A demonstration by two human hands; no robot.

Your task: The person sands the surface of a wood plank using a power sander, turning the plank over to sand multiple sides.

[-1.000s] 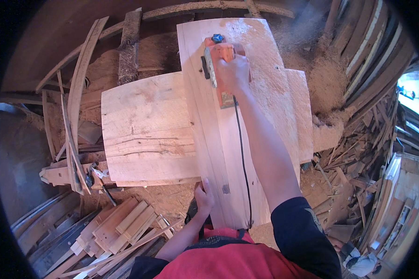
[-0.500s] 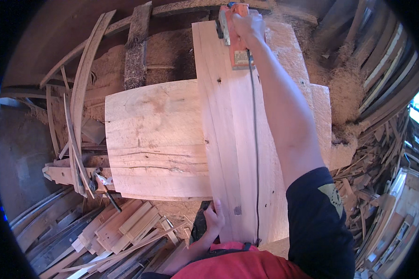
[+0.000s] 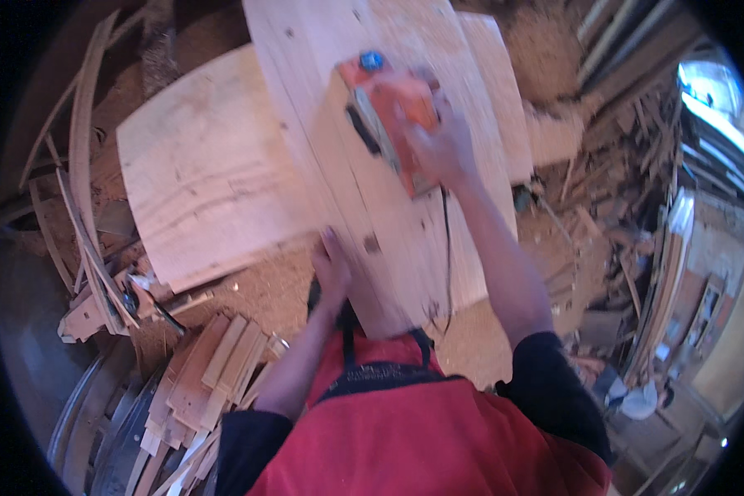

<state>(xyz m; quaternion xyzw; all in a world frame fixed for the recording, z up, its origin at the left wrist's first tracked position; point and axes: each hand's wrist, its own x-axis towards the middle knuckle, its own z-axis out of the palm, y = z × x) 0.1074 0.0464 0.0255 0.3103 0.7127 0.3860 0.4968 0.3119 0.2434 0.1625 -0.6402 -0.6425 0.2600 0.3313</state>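
My right hand [image 3: 446,147] curls round the orange power planer [image 3: 393,116] over the pale board [image 3: 362,207]; my left hand [image 3: 331,271] is at the board's left edge, whether pinching I cannot tell; I'd keep the planer flat, pressure even, cord [image 3: 448,244] clear

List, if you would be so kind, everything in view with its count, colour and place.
Corded handheld power tool with blue knob: one, orange, on the long panel
Thin flexible cord: one, black, behind the tool
Long flat wooden panel: one, pale, under the tool
Wide flat wooden piece: at least one, pale tan, crossing beneath the panel
Short stacked wooden boards: several, tan, lower left
Long thin wooden strips: several, brown, upper left
Wood scraps: uncountable, brown, right
Cloth garment: one, red, on the torso
Left hand: one, bare, at the panel's left edge
Right hand: one, bare, gripping the tool
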